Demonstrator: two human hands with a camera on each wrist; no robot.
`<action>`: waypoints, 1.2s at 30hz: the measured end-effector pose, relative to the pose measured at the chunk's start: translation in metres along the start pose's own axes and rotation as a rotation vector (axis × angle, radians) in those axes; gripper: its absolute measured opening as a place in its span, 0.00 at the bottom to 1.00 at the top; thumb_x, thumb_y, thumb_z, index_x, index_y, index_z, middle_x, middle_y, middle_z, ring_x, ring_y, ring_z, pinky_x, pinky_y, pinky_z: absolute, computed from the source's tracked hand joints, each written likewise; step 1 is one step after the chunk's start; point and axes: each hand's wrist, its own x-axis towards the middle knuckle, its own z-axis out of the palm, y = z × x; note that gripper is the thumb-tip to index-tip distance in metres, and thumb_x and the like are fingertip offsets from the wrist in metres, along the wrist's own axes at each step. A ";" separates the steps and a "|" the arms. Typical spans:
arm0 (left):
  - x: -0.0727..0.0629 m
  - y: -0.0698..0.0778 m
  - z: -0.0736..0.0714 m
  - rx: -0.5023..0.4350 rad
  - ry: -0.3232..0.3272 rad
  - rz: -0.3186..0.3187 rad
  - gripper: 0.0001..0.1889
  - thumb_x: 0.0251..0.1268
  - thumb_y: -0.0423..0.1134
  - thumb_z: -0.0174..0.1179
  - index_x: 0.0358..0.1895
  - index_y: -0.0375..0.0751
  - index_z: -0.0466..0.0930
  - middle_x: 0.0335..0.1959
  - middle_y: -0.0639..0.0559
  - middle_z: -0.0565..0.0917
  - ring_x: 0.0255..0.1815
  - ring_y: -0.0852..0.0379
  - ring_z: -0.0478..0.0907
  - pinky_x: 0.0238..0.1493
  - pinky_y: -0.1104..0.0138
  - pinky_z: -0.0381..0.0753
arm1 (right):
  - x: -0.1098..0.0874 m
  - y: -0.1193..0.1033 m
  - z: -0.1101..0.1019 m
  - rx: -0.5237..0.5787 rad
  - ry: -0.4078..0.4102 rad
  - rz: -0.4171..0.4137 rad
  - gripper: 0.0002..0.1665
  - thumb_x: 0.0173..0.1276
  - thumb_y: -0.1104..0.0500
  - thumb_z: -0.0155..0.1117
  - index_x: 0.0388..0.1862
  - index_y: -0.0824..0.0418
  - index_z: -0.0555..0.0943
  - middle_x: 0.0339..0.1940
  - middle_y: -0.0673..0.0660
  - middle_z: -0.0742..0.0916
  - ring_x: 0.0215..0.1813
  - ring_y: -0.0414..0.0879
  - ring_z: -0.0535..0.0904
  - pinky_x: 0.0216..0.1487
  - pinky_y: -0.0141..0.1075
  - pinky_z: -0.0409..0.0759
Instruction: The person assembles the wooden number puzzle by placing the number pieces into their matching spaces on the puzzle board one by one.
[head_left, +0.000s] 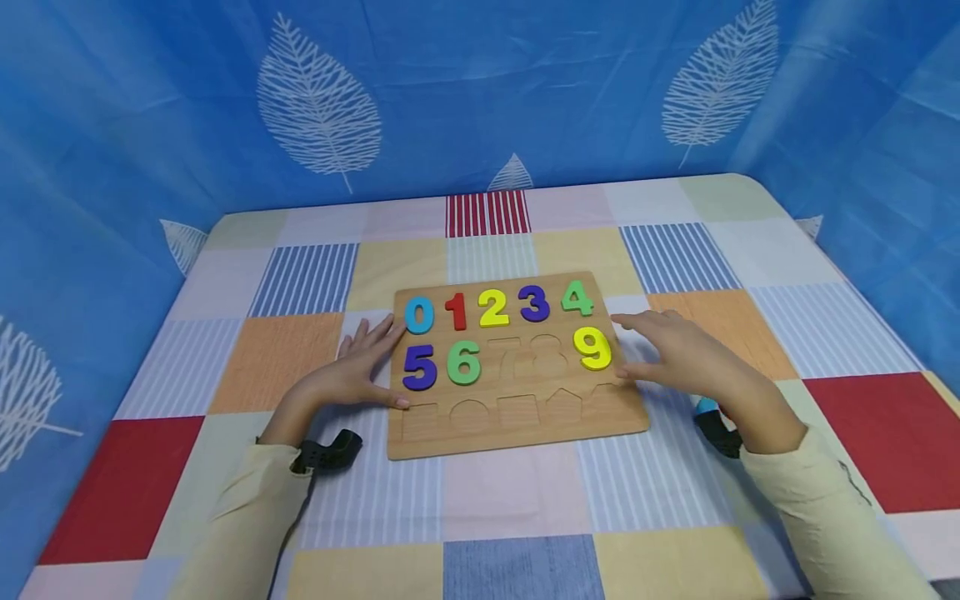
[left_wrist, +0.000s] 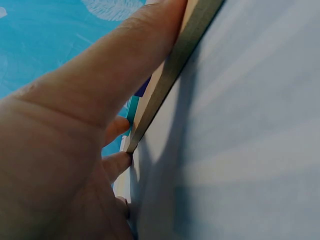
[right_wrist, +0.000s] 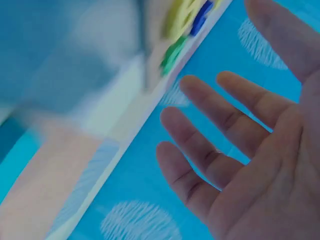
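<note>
A wooden number puzzle board (head_left: pixel 480 446) lies on the table. In its top row sit a blue 0 (head_left: pixel 410 316), a red 1 (head_left: pixel 458 312), a yellow 2, a purple 3 and a green 4 (head_left: pixel 587 308). Below them are a purple 5, a green 6 and a yellow 9, with bare recesses between the 6 and 9 and along the bottom row. My left hand (head_left: pixel 345 371) touches the board's left edge, thumb (left_wrist: pixel 135 42) at the lower part, fingers spread near the 0. My right hand (head_left: pixel 686 354) is held loosely at the right edge, its palm and fingers bare of any object.
A patchwork tablecloth (head_left: pixel 517 500) covers the table. Blue curtains (head_left: pixel 480 92) with white leaf prints hang behind it and at both sides. A black strap with a wrist device (head_left: pixel 330 452) is on the left wrist, another (head_left: pixel 718 433) on the right.
</note>
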 end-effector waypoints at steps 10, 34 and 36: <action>-0.002 -0.003 0.001 0.000 0.015 0.012 0.60 0.40 0.59 0.69 0.73 0.46 0.38 0.74 0.39 0.36 0.71 0.34 0.22 0.65 0.39 0.23 | -0.058 0.046 0.011 -0.035 0.000 0.092 0.52 0.42 0.39 0.72 0.63 0.64 0.67 0.53 0.68 0.78 0.52 0.66 0.68 0.47 0.57 0.73; 0.000 -0.002 0.000 0.005 0.014 0.005 0.59 0.40 0.59 0.69 0.73 0.48 0.39 0.74 0.41 0.35 0.71 0.36 0.22 0.66 0.41 0.23 | -0.026 0.027 0.004 -0.059 0.089 0.009 0.43 0.44 0.44 0.74 0.58 0.63 0.73 0.46 0.63 0.78 0.48 0.59 0.65 0.43 0.50 0.68; 0.000 -0.002 0.001 0.007 0.013 0.002 0.59 0.40 0.59 0.69 0.73 0.48 0.39 0.74 0.41 0.35 0.71 0.36 0.22 0.66 0.41 0.23 | -0.018 0.020 0.002 -0.051 0.088 -0.021 0.42 0.45 0.45 0.74 0.58 0.62 0.73 0.47 0.62 0.78 0.48 0.58 0.66 0.44 0.50 0.68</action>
